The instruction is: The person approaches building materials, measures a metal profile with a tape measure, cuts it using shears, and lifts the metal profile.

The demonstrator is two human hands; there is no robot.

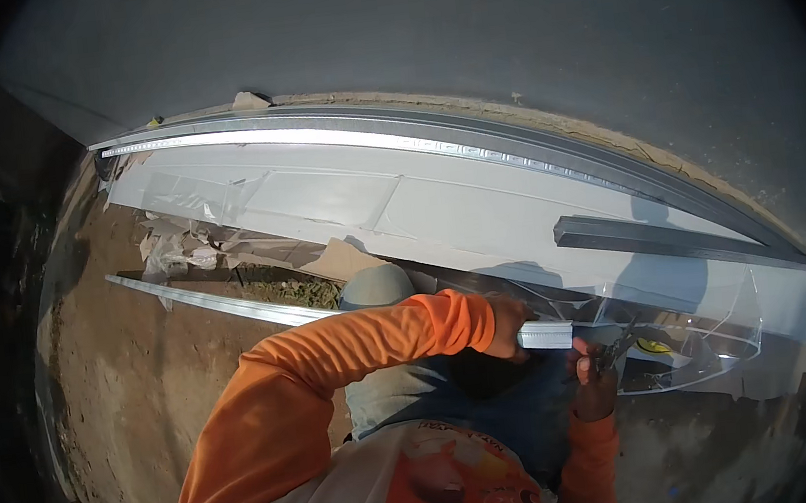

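A long silvery metal profile [545, 335] crosses in front of me, its ribbed end pointing right. My left hand [506, 327] is wrapped round it close to that end. The rest of the profile runs back behind my left arm and shows again at the left, over the ground. Just right of the cut end, my right hand [593, 378] is closed round a dark metal tool [617, 348] that looks like a pair of snips. Its fingertips are very near the profile's end; whether they touch it I cannot tell.
Beyond my knees lies a long white panel [319, 196] with clear plastic sheeting. Metal profiles [391, 135] lie along the wall [399, 26], and a shorter grey channel [657, 237] rests on the panel. A yellow object [653, 347] sits at the right; torn cardboard and plastic [182, 250] lie left.
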